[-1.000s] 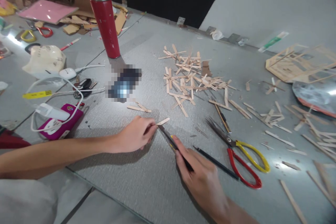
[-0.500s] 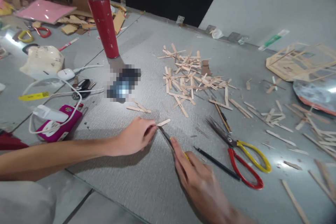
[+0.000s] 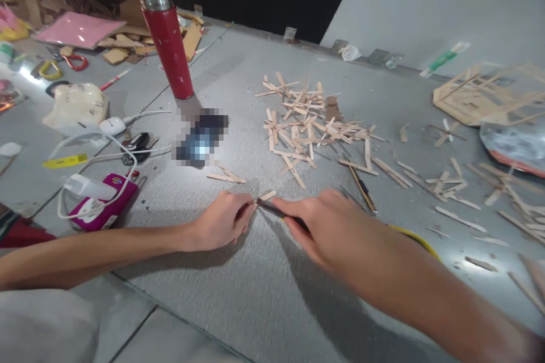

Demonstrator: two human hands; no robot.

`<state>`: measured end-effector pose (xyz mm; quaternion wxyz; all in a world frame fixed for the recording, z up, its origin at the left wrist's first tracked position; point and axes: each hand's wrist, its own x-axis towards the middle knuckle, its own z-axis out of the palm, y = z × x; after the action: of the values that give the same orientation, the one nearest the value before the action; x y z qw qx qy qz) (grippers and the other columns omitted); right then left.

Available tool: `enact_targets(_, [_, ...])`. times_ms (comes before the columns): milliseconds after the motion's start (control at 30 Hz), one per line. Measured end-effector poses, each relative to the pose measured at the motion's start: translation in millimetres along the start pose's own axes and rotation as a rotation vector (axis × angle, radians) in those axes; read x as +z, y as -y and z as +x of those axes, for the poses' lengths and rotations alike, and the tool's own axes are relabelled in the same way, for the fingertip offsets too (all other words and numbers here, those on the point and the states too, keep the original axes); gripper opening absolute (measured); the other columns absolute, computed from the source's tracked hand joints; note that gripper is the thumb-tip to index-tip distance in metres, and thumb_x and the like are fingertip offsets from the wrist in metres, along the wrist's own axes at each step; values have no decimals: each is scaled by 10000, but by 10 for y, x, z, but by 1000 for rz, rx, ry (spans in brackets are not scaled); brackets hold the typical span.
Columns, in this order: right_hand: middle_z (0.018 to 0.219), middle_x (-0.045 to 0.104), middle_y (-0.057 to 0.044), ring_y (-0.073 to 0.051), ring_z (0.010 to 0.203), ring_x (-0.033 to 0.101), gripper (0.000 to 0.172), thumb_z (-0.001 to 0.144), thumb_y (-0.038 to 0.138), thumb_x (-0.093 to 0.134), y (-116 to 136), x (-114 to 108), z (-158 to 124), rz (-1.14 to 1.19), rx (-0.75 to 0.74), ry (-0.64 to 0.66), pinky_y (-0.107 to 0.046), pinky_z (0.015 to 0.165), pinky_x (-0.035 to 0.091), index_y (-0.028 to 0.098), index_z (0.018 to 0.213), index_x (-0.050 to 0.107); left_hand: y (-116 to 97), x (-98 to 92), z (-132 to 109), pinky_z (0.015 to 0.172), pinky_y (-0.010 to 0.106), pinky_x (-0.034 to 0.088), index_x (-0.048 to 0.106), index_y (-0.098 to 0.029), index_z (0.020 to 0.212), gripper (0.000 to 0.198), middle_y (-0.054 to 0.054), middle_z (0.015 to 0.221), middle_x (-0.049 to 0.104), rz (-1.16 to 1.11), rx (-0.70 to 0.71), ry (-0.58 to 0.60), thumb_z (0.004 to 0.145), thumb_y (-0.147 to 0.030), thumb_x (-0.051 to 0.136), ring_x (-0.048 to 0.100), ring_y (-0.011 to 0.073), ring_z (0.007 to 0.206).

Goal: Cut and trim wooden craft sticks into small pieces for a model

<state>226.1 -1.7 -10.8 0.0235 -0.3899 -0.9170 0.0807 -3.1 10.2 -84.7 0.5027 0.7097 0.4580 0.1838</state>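
My left hand [image 3: 225, 216] is closed at the middle of the table, its fingertips pinching a short flat wooden stick [image 3: 268, 195] whose far end pokes out. My right hand [image 3: 319, 221] is wrapped round a utility knife [image 3: 272, 210]. Its dark blade end meets the stick just beside my left fingertips. Most of the knife's handle is hidden in my palm. Beyond my hands lies a loose heap of small wooden sticks [image 3: 304, 122], and a few more sticks [image 3: 225, 176] lie near my left hand.
Under my right forearm, scissors show only a yellow handle [image 3: 415, 238]. A red flask [image 3: 170, 51] stands upright at the back left. A blurred-out phone [image 3: 202, 142], a magenta power strip [image 3: 104, 201] and white cables are on the left. A stick frame [image 3: 481, 96] sits at the far right.
My right hand has moved up and turned, bringing the knife flatter across the stick. My right forearm now covers the black pen and most of the scissors. My left hand stays put.
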Motion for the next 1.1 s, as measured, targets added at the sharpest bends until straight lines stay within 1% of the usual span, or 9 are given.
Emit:
enact_targets(200, [678,661,-36,-134,381,500,798,661,-60,478,470,444,-319,-278,93,-114,-287,391,381,107,1434,590,-9,-12,2,419,168,336,457,-197,671,358,-62,479,494,25,42,6,1022,-212,388,510,73,364])
enact_targets(333, [687,650,-39,-118,347,479,795,642,-84,448,623,611,-407,-357,144,-178,-270,380,402,44,1415,585,3,-13,11,446,172,348,470,-192,669,360,-65,461,485,60,58,-2,1021,-194,394,501,73,374])
enact_targets(467, [623,630,-15,-141,404,509,708,702,-61,494,335,347,-203,-233,47,-138,-296,416,353,101,1375,640,6,-8,8,411,165,336,446,-195,674,356,-52,528,536,14,36,0,1025,-204,391,511,64,362])
enact_targets(600, [751,681,-11,-171,658,610,321,943,136,543,-33,-49,95,14,-43,-35,-294,573,395,251,1165,745,-4,0,-4,382,163,322,436,-199,664,361,-39,556,543,-13,8,-2,1022,-225,396,523,68,365])
enact_targets(700, [748,679,-6,-172,687,623,293,996,190,502,-70,-119,128,79,-8,-5,-286,592,400,271,1128,752,-12,4,-8,384,158,318,436,-196,660,364,-44,545,529,-9,-4,-9,1021,-228,396,511,62,361])
enact_targets(800, [664,667,-2,-162,567,613,391,1000,144,464,74,94,-47,83,95,-11,-274,534,411,229,1300,700,-6,1,-3,396,156,336,445,-193,684,340,-37,573,566,-6,5,-7,1020,-229,403,524,60,366])
enact_targets(867, [675,687,-24,-169,549,631,444,1007,141,454,187,330,-210,67,173,-100,-274,524,456,155,1416,625,4,-3,3,401,157,341,454,-191,682,347,-38,559,563,-6,22,1,1022,-238,410,532,65,366])
enact_targets(1000, [739,706,-56,-156,574,645,454,1049,148,416,311,767,-425,78,189,-281,-261,578,551,111,1477,561,13,-14,14,418,156,355,473,-182,670,378,-52,507,523,-3,40,19,1038,-246,412,532,68,362])
enact_targets(1100, [744,701,-52,-142,569,631,431,1064,156,409,330,932,-448,147,185,-398,-251,599,573,95,1456,577,8,-19,15,417,157,348,471,-183,678,373,-55,507,525,0,23,23,1042,-236,410,530,67,362])
